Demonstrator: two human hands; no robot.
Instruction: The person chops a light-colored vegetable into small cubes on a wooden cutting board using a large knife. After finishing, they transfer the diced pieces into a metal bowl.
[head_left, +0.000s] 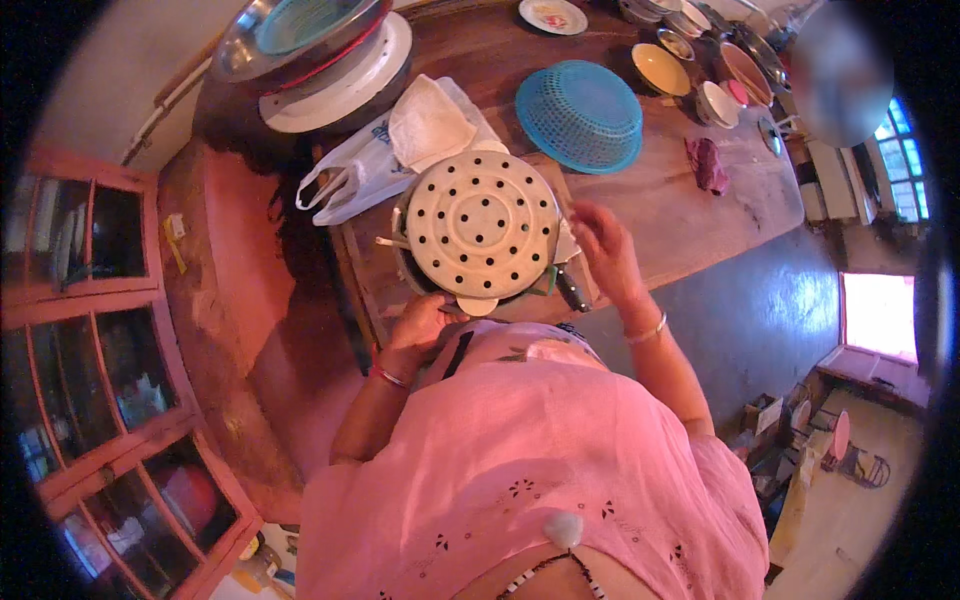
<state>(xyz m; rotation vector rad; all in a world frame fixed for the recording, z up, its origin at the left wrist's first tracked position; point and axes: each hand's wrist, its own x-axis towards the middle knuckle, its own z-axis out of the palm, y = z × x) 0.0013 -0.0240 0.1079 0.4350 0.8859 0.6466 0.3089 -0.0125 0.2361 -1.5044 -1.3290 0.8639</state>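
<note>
A round, pale steamer plate with many holes (484, 225) lies over a dark pan on the wooden table, close to my body. My left hand (424, 324) is at the near left edge of the pan, its fingers partly hidden under the rim; its hold cannot be made out. To the right of the plate my right hand (606, 244) is raised with its fingers bent and nothing visible in them. A knife with a black riveted handle (573, 289) lies at the board's near edge. Beyond the plate rest a folded cream cloth (429, 124) and a white plastic bag (364, 174).
An upturned blue plastic basket (581, 116) stands beyond my right hand. Large metal basins (300, 52) are stacked at the far left. A dark red cloth (707, 166), a yellow bowl (660, 70) and several dishes occupy the right side. A white plate (553, 16) lies at the back.
</note>
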